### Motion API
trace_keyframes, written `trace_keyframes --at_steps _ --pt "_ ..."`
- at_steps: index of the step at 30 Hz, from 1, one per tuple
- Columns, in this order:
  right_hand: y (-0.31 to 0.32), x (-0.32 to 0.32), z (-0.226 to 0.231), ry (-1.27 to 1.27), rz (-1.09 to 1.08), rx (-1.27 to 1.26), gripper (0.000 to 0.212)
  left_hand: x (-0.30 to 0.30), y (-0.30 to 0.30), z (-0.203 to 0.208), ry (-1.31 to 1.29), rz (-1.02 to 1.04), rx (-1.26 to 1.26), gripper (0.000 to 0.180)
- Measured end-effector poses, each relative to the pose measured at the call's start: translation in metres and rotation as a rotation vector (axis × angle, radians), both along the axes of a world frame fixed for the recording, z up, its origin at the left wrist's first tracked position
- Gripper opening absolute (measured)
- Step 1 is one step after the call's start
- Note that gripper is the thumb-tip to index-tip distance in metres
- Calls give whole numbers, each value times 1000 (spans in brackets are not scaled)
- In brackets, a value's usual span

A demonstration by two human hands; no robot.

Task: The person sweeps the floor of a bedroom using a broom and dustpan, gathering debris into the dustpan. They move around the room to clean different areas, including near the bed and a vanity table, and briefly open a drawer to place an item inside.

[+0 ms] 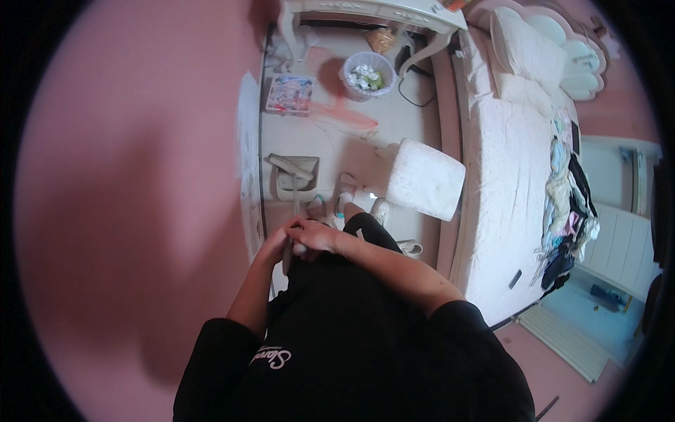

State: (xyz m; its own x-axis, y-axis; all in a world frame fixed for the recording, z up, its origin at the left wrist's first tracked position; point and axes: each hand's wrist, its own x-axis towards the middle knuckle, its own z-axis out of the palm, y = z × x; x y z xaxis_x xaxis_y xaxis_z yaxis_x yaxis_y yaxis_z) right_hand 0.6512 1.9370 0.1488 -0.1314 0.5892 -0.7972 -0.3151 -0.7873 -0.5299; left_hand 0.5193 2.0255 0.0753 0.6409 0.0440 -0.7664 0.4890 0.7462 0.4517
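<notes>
Grey dustpan handle [291, 232] runs upright from the hands to the dustpan [296, 176] on pale floor ahead | both hands closed around its top, right hand [314, 237] over left hand [275, 244] | white stool [425, 178] right, wastebasket [368, 74] beyond.

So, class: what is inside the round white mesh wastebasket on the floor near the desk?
Inside the round white mesh wastebasket lie crumpled white scraps with some green pieces, piled near the rim. Whatever lies beneath that top layer is covered and cannot be seen.
</notes>
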Motion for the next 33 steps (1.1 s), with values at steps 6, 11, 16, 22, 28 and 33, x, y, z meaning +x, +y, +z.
trace_keyframes --at_steps 6,11,16,22,28,33 --pt "-46 19 -15 282 -279 -5 52 4 19 -20 379 -144 -45 33" --pt "-154 68 -96 110 -838 -101 54 29 24 0 590 -343 42 31" --pt "-292 121 -233 44 -1421 -383 58 51 31 11 669 -261 -128 30" --pt "-373 194 -388 181 -2039 -506 102 58 2 3 729 -54 -172 32" --pt "-355 210 -415 233 -2082 166 80 56 -38 8 799 139 -61 32" --pt "-357 216 -411 304 -2156 175 87 64 -70 12 754 274 -194 31"
